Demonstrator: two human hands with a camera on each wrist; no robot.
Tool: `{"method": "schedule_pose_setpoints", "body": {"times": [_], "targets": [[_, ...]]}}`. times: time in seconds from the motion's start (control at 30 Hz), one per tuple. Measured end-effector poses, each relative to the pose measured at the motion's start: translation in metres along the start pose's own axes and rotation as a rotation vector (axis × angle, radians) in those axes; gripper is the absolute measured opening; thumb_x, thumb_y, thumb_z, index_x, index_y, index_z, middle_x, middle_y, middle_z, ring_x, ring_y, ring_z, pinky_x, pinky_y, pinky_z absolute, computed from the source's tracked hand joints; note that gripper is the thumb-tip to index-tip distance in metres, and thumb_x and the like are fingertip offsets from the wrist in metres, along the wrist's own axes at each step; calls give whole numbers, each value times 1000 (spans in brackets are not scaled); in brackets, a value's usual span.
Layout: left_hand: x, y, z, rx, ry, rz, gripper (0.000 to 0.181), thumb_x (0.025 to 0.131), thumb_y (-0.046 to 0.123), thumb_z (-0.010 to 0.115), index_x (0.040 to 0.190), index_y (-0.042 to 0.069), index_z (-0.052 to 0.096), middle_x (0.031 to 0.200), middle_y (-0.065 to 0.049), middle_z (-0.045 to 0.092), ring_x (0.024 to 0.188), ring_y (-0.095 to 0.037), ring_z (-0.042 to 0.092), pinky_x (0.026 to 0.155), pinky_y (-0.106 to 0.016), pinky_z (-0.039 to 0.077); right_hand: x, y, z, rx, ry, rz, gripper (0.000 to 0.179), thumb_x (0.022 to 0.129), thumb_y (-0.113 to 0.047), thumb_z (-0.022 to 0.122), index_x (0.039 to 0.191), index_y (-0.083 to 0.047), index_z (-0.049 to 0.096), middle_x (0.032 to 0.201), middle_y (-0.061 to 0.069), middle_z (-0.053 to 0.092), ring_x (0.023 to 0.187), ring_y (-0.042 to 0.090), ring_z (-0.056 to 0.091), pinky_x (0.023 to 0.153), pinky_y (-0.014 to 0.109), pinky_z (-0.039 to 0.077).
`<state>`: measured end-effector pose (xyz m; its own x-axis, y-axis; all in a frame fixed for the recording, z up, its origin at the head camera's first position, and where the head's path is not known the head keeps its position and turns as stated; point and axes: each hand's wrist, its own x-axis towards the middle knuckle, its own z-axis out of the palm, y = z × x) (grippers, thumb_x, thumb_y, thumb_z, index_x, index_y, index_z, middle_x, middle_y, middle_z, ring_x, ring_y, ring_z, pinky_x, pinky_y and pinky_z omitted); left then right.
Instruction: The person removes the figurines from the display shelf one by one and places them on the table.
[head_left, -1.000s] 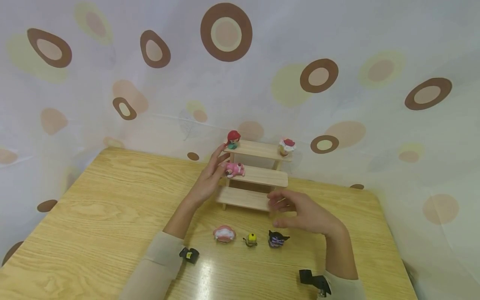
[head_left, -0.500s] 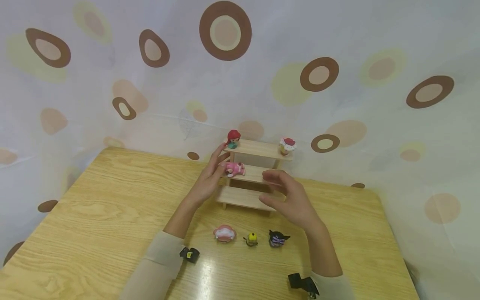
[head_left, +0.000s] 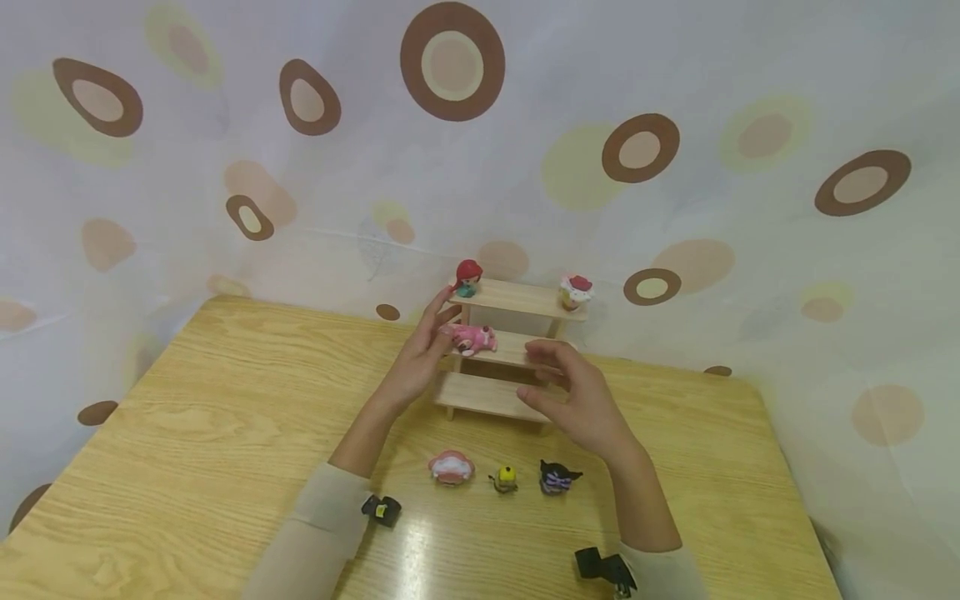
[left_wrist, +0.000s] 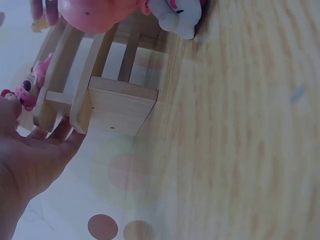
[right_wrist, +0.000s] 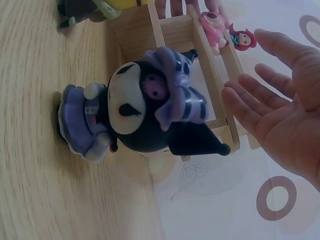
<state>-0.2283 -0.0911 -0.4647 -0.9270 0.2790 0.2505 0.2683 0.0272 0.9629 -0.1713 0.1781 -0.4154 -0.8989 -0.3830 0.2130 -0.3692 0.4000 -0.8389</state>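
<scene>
A small wooden three-tier shelf stands at the back of the table. My left hand is at its left end, fingertips against the shelf ends. The left thumb touches a pink bear figurine that lies on the middle tier. My right hand is at the shelf's right end, fingers loosely bent and nothing held. On the top tier sit a red-haired mermaid figurine at the left and a white figurine with a red top at the right.
In front of the shelf stand a pink-and-white figurine, a small yellow-topped figurine and a black-eared figurine with a purple bow. Behind the wooden table hangs a spotted cloth.
My right hand has moved up and left, from beside the bottom tier to the right end of the middle tier. The pink bear has shifted slightly right under the left thumb.
</scene>
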Motion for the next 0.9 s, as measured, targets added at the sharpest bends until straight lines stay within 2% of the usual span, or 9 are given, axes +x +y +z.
{"method": "schedule_pose_setpoints", "body": {"times": [0.13,0.37,0.5,0.67,0.77,0.9], "targets": [[1,-2,1,-7,8,5,62,116,14,41,170,32,18,167,-18,36,153,-36,39,118,-54,42,0,1,1,0,8,16,58,96,-13,80,147,-3,54,147,14,59,136,29,58,113,45,49],[1,-3,3,30,32,26,69,113,20,54,170,28,17,167,-15,39,156,-29,33,125,-61,25,2,2,6,64,-23,16,67,96,-13,80,154,-3,47,157,16,52,144,34,51,113,46,49],[0,0,3,36,34,13,70,112,21,54,170,34,17,167,-15,38,156,-31,33,122,-62,30,5,3,11,108,-53,17,77,98,-15,79,162,-8,37,166,18,40,152,36,41,116,49,46],[0,-1,4,41,38,0,70,112,23,55,170,35,17,167,-16,38,156,-36,34,121,-63,32,8,4,15,190,-146,25,86,100,-20,77,168,-17,24,173,10,28,159,27,27,121,47,39],[0,-1,4,45,39,-3,70,112,24,55,170,36,17,167,-16,38,155,-35,34,121,-62,33,9,3,15,210,-176,13,87,100,-20,76,168,-18,22,173,8,28,159,27,27,120,48,40],[0,0,5,45,46,-1,70,112,23,55,170,36,17,167,-15,38,156,-32,33,123,-63,28,10,2,15,177,-135,5,83,101,-18,75,167,-16,25,166,10,40,154,30,39,117,49,44]]}}
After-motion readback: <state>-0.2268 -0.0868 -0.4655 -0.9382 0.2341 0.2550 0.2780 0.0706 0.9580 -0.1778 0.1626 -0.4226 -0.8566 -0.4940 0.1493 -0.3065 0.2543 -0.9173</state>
